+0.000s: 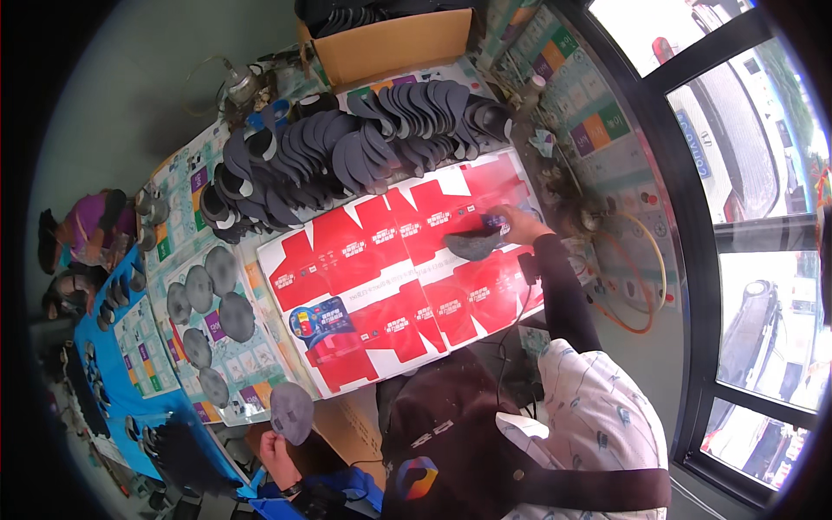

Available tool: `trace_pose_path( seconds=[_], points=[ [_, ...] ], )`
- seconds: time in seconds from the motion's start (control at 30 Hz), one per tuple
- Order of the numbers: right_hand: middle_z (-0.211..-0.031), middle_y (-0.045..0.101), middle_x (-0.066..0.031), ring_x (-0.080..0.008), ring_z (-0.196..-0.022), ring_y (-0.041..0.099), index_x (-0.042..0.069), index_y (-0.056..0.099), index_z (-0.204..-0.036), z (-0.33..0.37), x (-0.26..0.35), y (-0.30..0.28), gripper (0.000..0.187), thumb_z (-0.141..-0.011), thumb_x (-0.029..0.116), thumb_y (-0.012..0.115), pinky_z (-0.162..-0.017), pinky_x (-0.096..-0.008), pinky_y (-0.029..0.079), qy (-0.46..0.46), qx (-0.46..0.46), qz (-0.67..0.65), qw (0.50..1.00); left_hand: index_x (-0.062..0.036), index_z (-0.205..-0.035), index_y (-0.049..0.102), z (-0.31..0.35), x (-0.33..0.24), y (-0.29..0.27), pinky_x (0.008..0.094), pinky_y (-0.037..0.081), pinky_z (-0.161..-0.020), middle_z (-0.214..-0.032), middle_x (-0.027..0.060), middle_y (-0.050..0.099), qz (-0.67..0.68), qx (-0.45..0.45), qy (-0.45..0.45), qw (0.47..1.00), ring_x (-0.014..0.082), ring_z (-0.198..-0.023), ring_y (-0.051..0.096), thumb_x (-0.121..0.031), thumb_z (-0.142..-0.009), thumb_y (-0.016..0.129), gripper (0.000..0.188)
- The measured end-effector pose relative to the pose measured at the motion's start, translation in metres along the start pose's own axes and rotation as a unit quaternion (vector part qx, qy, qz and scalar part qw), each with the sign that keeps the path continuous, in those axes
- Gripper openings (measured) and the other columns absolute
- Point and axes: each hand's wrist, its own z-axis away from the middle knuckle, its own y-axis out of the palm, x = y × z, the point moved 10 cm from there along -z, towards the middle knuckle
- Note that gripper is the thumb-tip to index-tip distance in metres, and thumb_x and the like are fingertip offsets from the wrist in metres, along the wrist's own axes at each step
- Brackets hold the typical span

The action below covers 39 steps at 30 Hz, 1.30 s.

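A dark grey, curved, soft-looking pad (473, 246) is at the right hand (522, 225), over the right part of a large white cardboard sheet printed with red panels (381, 286). The right hand's fingers are closed on the pad's upper right end; whether the pad's underside touches the sheet cannot be told. A lighter grey, oval, felt-like pad (292, 412) is pinched by its lower edge between the thumb and fingers of the left hand (277, 459), at the near left edge of the table (160, 299). A black band (292, 490) circles the left wrist.

The cardboard sheet lies on the table, with a blue oval print (321, 325) near its left end. Left of the sheet, six grey rounded pads (237, 317) lie spread out, some close beside one another. Along the sheet's far side, dark grey curved pieces (355, 152) overlap in long, dense rows. Behind these stands an open brown cardboard box (394, 50) holding more dark pieces.

Farther left, a bright blue surface (95, 347) carries small dark pieces, and a person in purple (91, 227) is beyond it. To the right, a yellow-orange hose (656, 269) loops beside a dark-framed window (685, 251), and vehicles show outside.
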Motion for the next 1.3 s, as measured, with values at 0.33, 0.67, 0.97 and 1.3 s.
trace_pose_path(
  seconds=[0.33, 0.67, 0.97, 1.3],
  points=[
    [-0.093, 0.076, -0.0155, -0.0288, -0.085, 0.074, 0.003, 0.073, -0.103, -0.038, -0.067, -0.002, 0.022, -0.084, 0.014, 0.071, -0.075, -0.0392, 0.058, -0.005, -0.151, -0.026, 0.988, -0.0022, -0.103, 0.063, 0.036, -0.036, 0.041, 0.0276, 0.051, -0.081, -0.086, -0.0005, 0.061, -0.003, -0.015, 0.024, 1.0, 0.0104, -0.089, 0.061, -0.011, -0.093, 0.063, 0.014],
    [-0.068, 0.065, -0.0046, -0.014, -0.062, 0.063, 0.0, 0.067, -0.077, -0.042, -0.017, 0.02, 0.012, -0.082, 0.01, 0.072, -0.057, -0.031, 0.048, -0.063, -0.052, -0.192, 0.978, -0.0054, -0.116, 0.057, 0.053, 0.028, -0.017, 0.0337, 0.057, -0.084, -0.106, 0.0056, 0.065, 0.214, -0.119, -0.059, 0.968, 0.0171, -0.095, 0.068, -0.006, -0.097, 0.056, 0.018],
    [-0.095, 0.063, -0.0051, -0.0156, -0.084, 0.066, -0.002, 0.061, -0.103, -0.014, 0.262, 0.052, 0.016, -0.092, 0.008, 0.056, -0.066, -0.0321, 0.062, 0.034, 0.044, -0.341, 0.938, -0.0055, -0.126, 0.056, -0.015, 0.072, -0.031, 0.0372, 0.057, -0.085, -0.116, 0.0091, 0.064, 0.401, -0.078, -0.073, 0.91, 0.0225, -0.103, 0.067, -0.003, -0.094, 0.056, 0.032],
    [-0.094, 0.061, -0.0057, -0.0177, -0.082, 0.064, -0.001, 0.061, -0.108, -0.098, 0.55, 0.221, 0.022, -0.089, 0.01, 0.056, -0.069, -0.0344, 0.06, 0.014, 0.072, -0.449, 0.891, -0.0071, -0.126, 0.051, -0.159, 0.194, -0.003, 0.0406, 0.058, -0.087, -0.118, 0.0128, 0.064, 0.525, -0.053, -0.162, 0.834, 0.0272, -0.105, 0.068, -0.002, -0.09, 0.055, 0.036]
  ],
)
